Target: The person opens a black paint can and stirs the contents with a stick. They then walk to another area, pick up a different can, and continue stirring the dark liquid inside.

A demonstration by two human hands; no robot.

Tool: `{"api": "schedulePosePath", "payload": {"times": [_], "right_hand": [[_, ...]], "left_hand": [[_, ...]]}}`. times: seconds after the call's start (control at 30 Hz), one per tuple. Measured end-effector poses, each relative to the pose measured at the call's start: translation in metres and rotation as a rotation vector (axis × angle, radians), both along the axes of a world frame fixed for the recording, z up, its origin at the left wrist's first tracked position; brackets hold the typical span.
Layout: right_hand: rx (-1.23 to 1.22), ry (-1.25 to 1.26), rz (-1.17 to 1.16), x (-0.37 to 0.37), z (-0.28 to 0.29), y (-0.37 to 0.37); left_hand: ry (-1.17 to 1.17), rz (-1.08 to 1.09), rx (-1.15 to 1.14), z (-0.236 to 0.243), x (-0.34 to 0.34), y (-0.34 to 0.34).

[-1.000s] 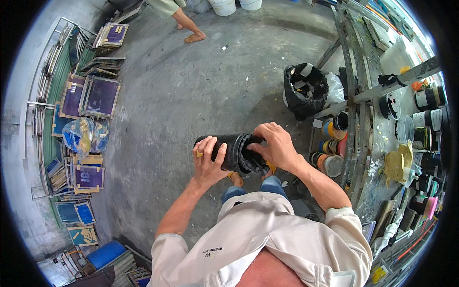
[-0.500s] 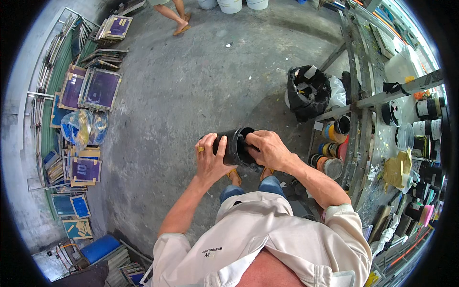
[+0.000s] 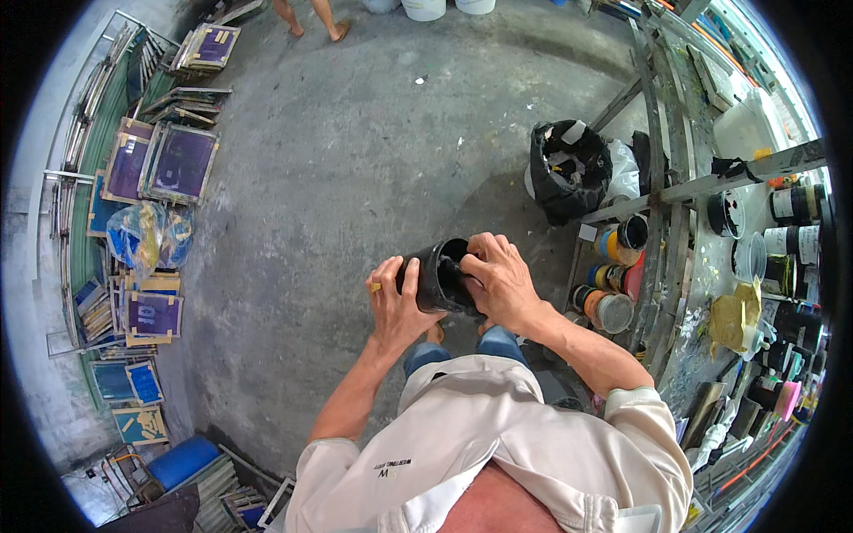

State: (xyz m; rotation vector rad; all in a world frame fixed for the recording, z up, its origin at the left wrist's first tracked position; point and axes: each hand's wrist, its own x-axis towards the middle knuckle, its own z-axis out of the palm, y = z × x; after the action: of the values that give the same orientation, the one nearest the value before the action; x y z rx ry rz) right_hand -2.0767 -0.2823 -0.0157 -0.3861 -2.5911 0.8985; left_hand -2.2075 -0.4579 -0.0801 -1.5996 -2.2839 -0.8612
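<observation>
A black cylindrical tub (image 3: 426, 282) is held tilted in front of my body, its mouth facing right. My left hand (image 3: 395, 306) is wrapped round the base and side of it, with a yellow ring on one finger. My right hand (image 3: 505, 286) is at the tub's mouth, thumb and fingers closed and partly inside the rim. A dark piece shows near the right fingertips against the black interior; its kind cannot be made out. What lies deeper in the tub is hidden.
A bin lined with a black bag (image 3: 569, 191) stands ahead right. Beside it runs a metal-framed workbench (image 3: 689, 266) with tubs and jars on and under it. Framed printing screens (image 3: 179, 164) lean along the left wall. A person's legs (image 3: 329, 19) and white buckets (image 3: 424, 9) are far ahead.
The tub has turned slightly, so its mouth faces me more. My right hand has shifted a little at the rim. The other person's legs have moved left and farther off.
</observation>
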Motion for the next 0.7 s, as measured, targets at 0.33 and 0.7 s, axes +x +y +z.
{"api": "schedulePosePath", "payload": {"times": [0.33,0.7], "right_hand": [[-0.286,-0.019,0.111,-0.016,-0.004,0.001],[-0.579,-0.150,0.106,-0.011,0.029,0.003]], "left_hand": [[-0.019,0.002,-0.030,-0.007,-0.010,0.000],[-0.142,-0.004,0.008,-0.019,-0.001,-0.003]]}}
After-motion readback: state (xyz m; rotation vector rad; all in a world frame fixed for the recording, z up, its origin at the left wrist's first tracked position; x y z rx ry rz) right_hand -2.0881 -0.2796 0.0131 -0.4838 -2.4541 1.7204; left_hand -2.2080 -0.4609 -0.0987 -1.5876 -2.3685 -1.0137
